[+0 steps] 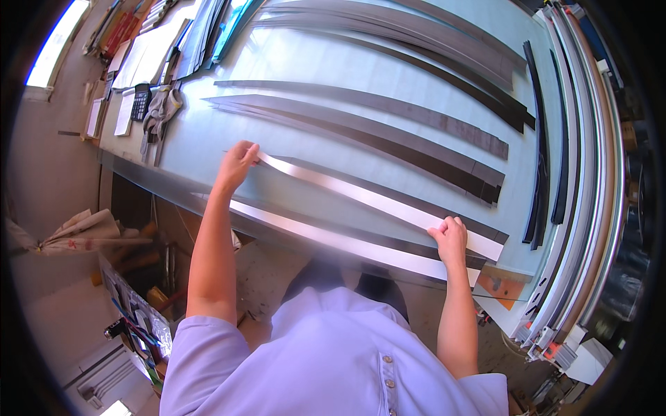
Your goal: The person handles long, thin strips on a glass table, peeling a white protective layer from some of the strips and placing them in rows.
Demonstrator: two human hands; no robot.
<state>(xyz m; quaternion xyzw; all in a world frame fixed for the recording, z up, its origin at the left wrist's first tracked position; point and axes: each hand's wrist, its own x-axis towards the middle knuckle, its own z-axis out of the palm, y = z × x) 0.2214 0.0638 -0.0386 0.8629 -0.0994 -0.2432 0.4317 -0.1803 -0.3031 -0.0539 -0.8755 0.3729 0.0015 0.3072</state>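
Note:
A long white strip (347, 188) stretches between my two hands, over the near part of a pale glass-like tabletop (201, 125). At its far left end my left hand (239, 163) pinches it between thumb and fingers. My right hand (451, 239) grips the same strip by its edge, a little short of its right end. A dark strip (423, 206) runs just behind the white one. Along the table's front edge lies a second white strip (333, 239), partly hidden by my left forearm and my right hand and wrist.
Farther back lie a stack of dark strips (368, 139), a single grey strip (388, 107) and more bundles (416, 48). Gloves (161, 111), a calculator (141, 102) and papers (149, 59) sit at the left. Long metal profiles (586, 173) line the right side.

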